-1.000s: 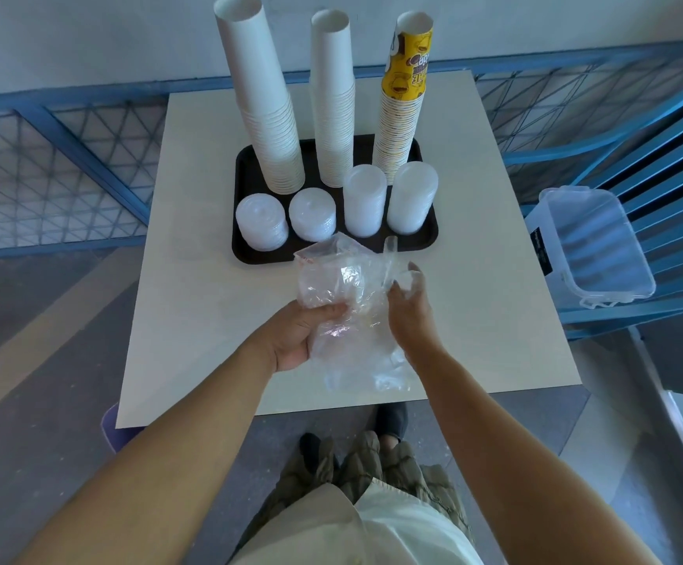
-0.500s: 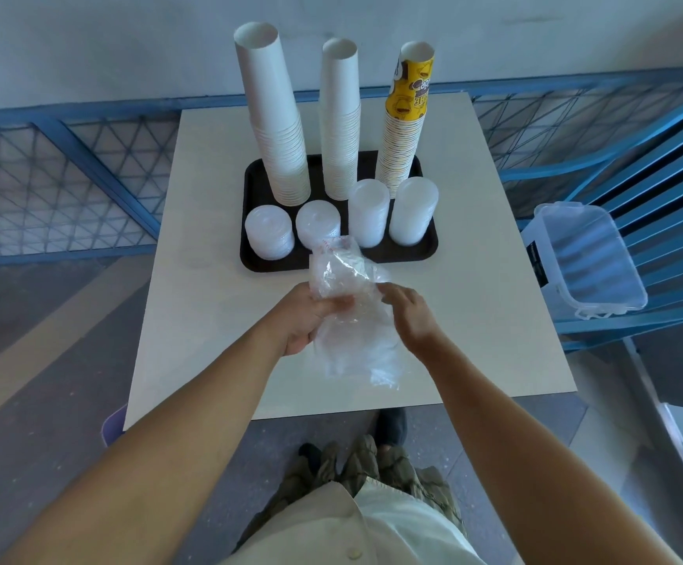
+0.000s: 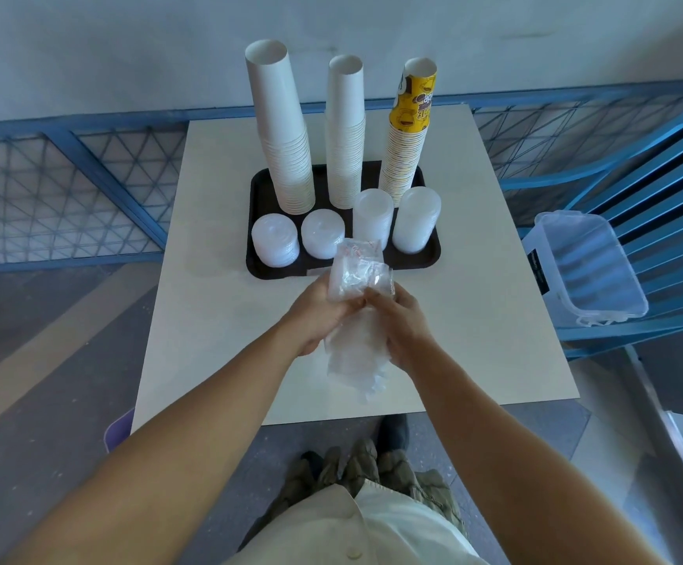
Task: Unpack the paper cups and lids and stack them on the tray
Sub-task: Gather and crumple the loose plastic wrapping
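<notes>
Grip: clutching a crumpled plastic bag (image 3: pixel 354 352) in left hand (image 3: pixel 323 316) and right hand (image 3: pixel 407 324), fingers of both curled round it, held over the near half of the table (image 3: pixel 209 320), just in front of the tray (image 3: pixel 260 185).
Done: standing on the tray at the back, wide white cup stack (image 3: pixel 287 148), narrow white cup stack (image 3: pixel 346 148) and yellow-printed cup stack (image 3: pixel 407 148); in front, two short lid stacks (image 3: pixel 275 239) and two taller lid stacks (image 3: pixel 416 220).
Left: seemingly little; bag slack and apparently empty, so probably only wrapper disposal; no packed cups or lids in sight.
Materials: thin, glossy, wrinkled film for the bag; matte paper cones, nested rim over rim; cloudy, ridged plastic lids; dark, smooth, round-cornered tray; pale flat tabletop.
Nearby: clear plastic bin (image 3: pixel 588 267) on a blue slatted chair (image 3: pixel 657 177), well apart to the right.
</notes>
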